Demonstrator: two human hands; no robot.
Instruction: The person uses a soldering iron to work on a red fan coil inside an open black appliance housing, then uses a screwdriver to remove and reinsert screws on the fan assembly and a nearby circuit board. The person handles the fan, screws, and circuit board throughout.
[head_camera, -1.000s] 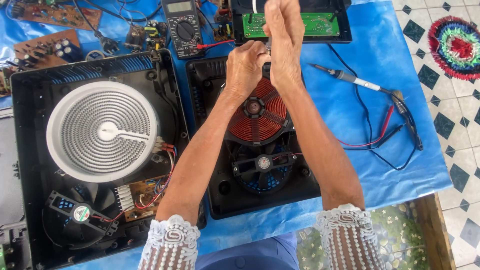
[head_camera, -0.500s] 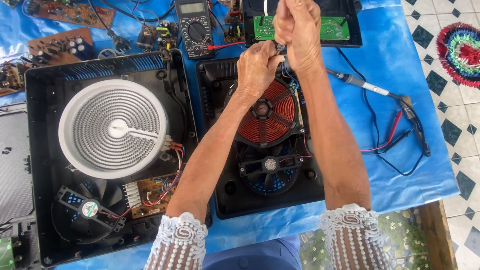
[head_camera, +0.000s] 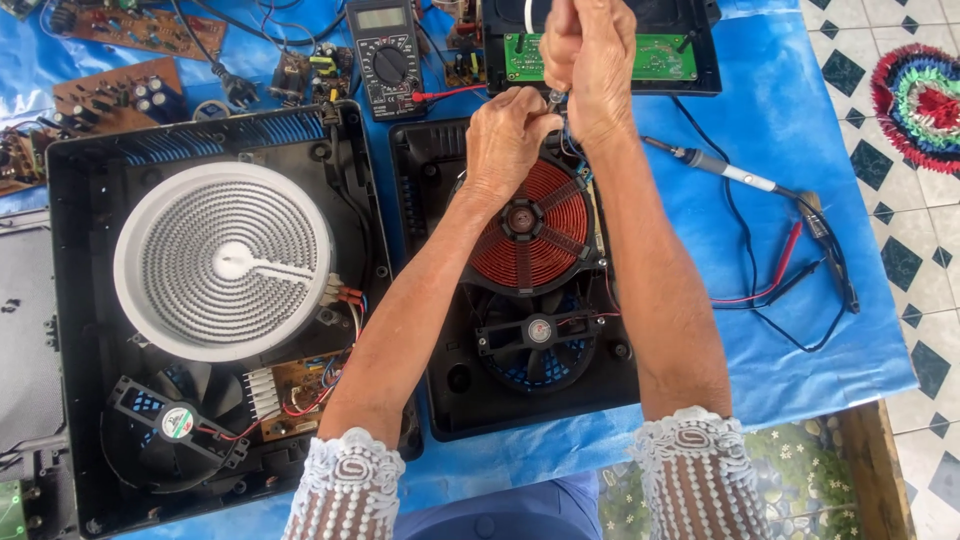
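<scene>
1. Head view shows both hands close together at the far edge of the small open cooker (head_camera: 520, 290), just past its red coil (head_camera: 530, 230).
2. Right hand (head_camera: 592, 70) is closed in a fist round a thin tool (head_camera: 553, 98) (I think a screwdriver, but most of it is hidden). The tool stands nearly straight up, tip pointing down.
3. Left hand (head_camera: 510, 140) sits just below and to the left, fingers curled and pinching near the tool's tip. What they pinch is too small to tell.
4. Blue wires (head_camera: 572, 150) lie right under the tip.
5. Soldering iron (head_camera: 715, 168) rests well off to the right on the blue cloth (head_camera: 800, 120).
</scene>
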